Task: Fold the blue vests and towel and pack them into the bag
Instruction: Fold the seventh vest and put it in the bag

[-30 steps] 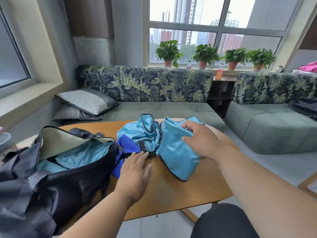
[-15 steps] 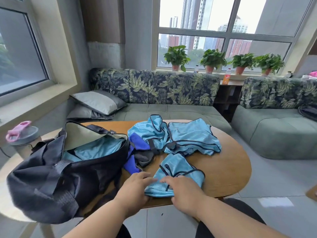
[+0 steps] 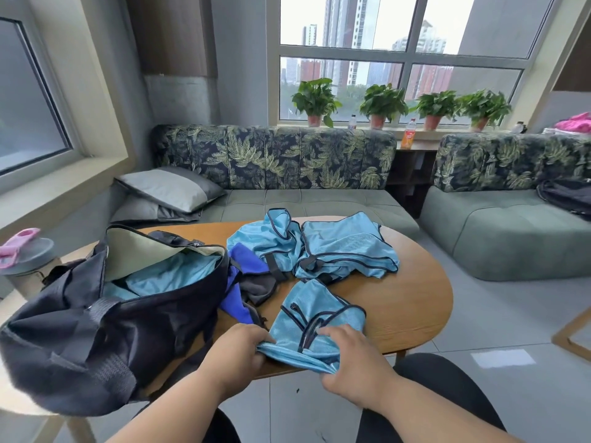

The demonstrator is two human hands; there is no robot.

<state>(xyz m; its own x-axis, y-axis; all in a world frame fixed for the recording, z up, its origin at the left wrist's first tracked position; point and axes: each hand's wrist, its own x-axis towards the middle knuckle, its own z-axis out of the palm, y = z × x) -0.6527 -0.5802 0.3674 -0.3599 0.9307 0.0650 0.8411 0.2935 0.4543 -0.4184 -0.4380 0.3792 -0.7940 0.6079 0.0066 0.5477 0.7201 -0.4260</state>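
Two hands, left (image 3: 238,350) and right (image 3: 347,353), each grip pinching the light-blue mesh vest's (image 3: 315,318) near hem, lower centre. Folding under way; next, probably fold it over, then into the black bag (image 3: 96,321).

Bare table (image 3: 412,302) right of vests (image 3: 345,251)

Bare forearms, no sleeves — dark trousers (image 3: 447,388) below

Leaf-print sofa (image 3: 275,158) w/ grey pillows (image 3: 169,190), potted plants (image 3: 383,103) on windowsill, grey tile floor (image 3: 511,330).
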